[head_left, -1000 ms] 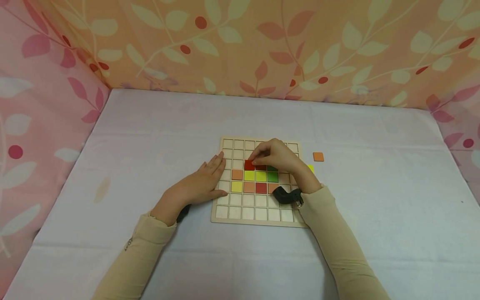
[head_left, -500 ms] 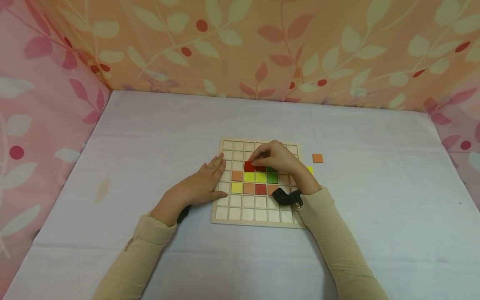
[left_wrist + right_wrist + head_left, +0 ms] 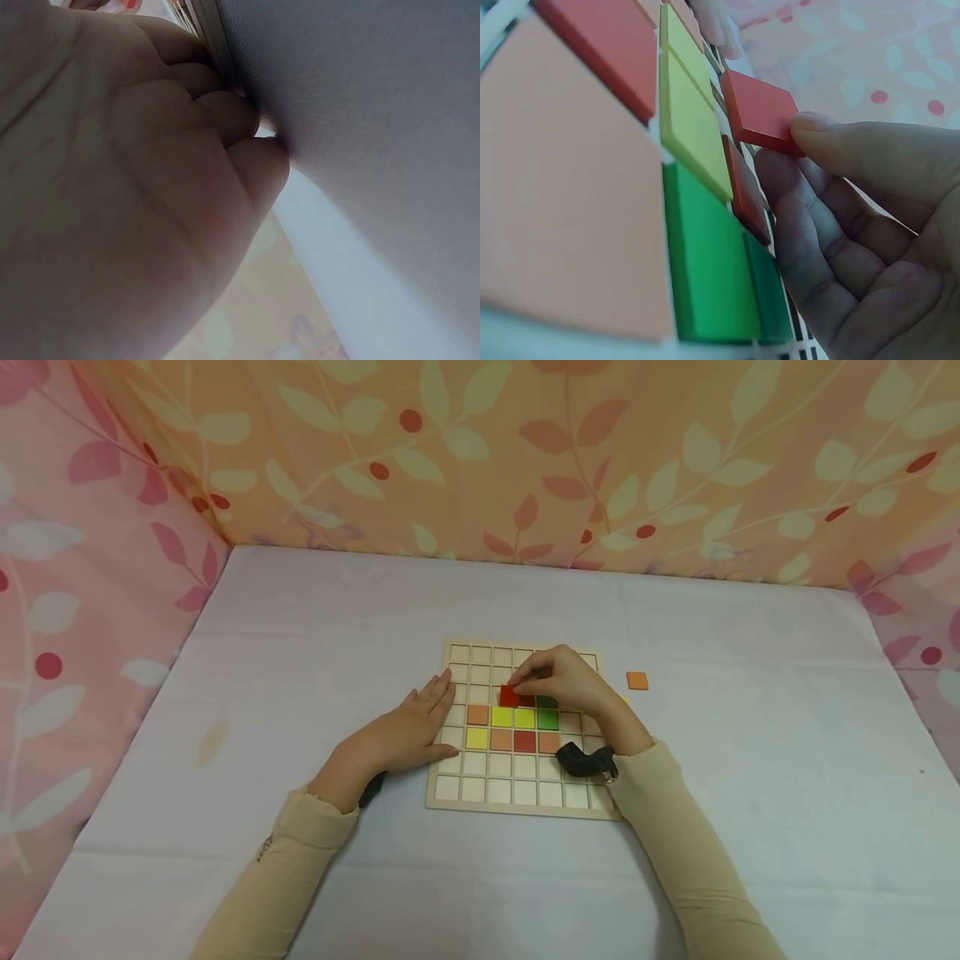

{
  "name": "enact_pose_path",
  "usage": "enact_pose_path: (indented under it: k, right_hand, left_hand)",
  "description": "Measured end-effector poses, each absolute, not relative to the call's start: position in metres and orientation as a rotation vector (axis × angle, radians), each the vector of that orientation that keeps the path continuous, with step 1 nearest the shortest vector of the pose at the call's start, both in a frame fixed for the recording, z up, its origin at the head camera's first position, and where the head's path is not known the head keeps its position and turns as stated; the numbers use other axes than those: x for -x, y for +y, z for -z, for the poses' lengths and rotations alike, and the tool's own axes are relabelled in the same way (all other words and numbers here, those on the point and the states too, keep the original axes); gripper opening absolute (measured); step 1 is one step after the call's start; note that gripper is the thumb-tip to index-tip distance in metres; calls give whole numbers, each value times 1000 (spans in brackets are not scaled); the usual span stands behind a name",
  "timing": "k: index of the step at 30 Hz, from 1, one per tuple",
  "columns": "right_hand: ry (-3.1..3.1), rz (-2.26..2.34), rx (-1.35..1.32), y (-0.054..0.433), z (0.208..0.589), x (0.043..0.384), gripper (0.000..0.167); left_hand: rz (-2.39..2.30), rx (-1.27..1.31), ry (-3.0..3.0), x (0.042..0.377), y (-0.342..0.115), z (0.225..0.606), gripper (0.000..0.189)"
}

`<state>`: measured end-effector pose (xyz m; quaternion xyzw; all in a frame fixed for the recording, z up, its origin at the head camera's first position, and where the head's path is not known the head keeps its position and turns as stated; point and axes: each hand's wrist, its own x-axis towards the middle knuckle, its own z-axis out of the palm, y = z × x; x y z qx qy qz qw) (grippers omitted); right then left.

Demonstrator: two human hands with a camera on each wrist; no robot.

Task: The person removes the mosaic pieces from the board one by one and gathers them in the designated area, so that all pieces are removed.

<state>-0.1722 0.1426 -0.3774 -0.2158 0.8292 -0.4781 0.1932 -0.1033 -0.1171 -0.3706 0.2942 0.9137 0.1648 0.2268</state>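
In the head view, a wooden grid board (image 3: 474, 789) lies on the table, with several coloured square tiles set in its middle cells. My right hand (image 3: 566, 681) pinches a red square tile (image 3: 509, 696) by its edge, just beyond the yellow tile (image 3: 502, 717). The right wrist view shows that red tile (image 3: 763, 112) tilted up from the board, between thumb and fingers. Next to it sit a dark red tile (image 3: 744, 187) and a green tile (image 3: 709, 262). Along the board's left edge rests my left hand (image 3: 397, 731), fingers extended; the left wrist view shows its palm (image 3: 127, 195).
Right of the board lies an orange tile (image 3: 637, 681) on the white tablecloth (image 3: 750, 735). A yellow tile (image 3: 624, 699) shows partly behind the right wrist. Each wrist wears a black camera (image 3: 585, 760). Floral cloth (image 3: 487, 460) hangs behind the table.
My right hand has shifted slightly to the right with the red tile, relative to the board. The left hand keeps its place at the board's edge. The head view has tilted a little.
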Motion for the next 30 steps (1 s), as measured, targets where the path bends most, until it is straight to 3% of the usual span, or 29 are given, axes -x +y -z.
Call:
enact_pose_path:
  k: [30]
  right_hand:
    - [2268, 1420, 507, 171, 377, 160, 10]
  left_hand:
    - [-452, -823, 2518, 104, -118, 370, 85]
